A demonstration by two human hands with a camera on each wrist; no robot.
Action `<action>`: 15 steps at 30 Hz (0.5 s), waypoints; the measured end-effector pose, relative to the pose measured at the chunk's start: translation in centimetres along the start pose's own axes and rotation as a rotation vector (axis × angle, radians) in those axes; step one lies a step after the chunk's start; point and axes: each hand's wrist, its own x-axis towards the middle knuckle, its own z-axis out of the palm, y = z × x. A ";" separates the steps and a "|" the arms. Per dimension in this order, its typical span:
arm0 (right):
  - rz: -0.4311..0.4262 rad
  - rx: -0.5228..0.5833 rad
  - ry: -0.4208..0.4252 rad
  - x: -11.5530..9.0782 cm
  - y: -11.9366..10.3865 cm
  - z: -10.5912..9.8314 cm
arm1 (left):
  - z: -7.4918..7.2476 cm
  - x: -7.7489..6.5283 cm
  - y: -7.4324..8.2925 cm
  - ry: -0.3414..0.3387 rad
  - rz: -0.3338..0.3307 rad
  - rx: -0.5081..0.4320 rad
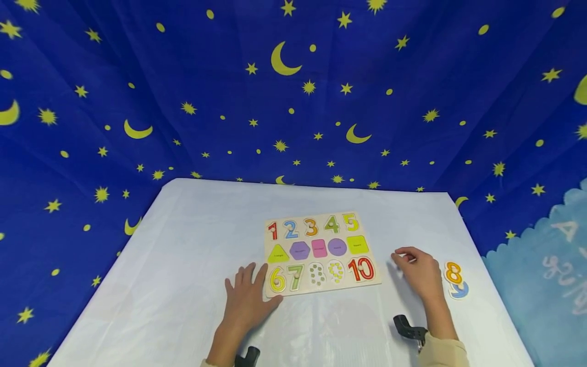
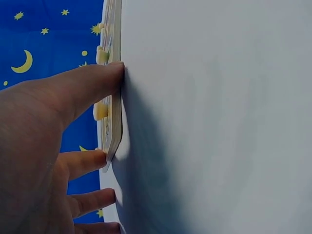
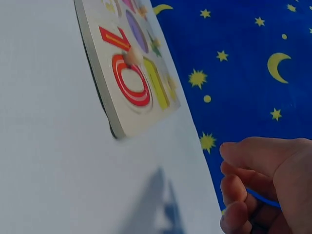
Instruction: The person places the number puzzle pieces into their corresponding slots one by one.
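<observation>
A wooden number puzzle board (image 1: pixel 323 292) lies on the white table. Its pegged pieces 1 to 7 and 10 sit in their slots, while the 8 slot (image 1: pixel 317 274) and 9 slot (image 1: pixel 336 271) show printed dots. At the board's lower left corner rests my left hand (image 1: pixel 247 300), fingers spread, thumb (image 2: pixel 105 80) against the near edge. My right hand (image 1: pixel 419 272) hovers right of the board, fingers loosely bent with nothing between them. Beyond it lies an orange 8 piece (image 1: pixel 453 272), overlapping a blue number piece (image 1: pixel 460 291) that is partly hidden.
Shapes such as a yellow triangle (image 1: pixel 277 254) and a purple circle (image 1: pixel 337 247) fill the board's middle row. Dark blue cloth (image 1: pixel 238 102) with moons and stars hangs behind the white table (image 1: pixel 183 239). Black wrist mounts (image 1: pixel 408 329) stick out near both hands.
</observation>
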 end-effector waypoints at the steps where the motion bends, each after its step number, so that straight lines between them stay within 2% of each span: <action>1: 0.010 -0.003 0.007 0.0 0.1 -0.2 | 0.0 0.0 0.0 -0.002 -0.002 -0.001; 15: 0.155 -0.043 0.110 -1.1 3.9 -2.4 | 0.0 0.0 0.0 -0.006 -0.003 -0.006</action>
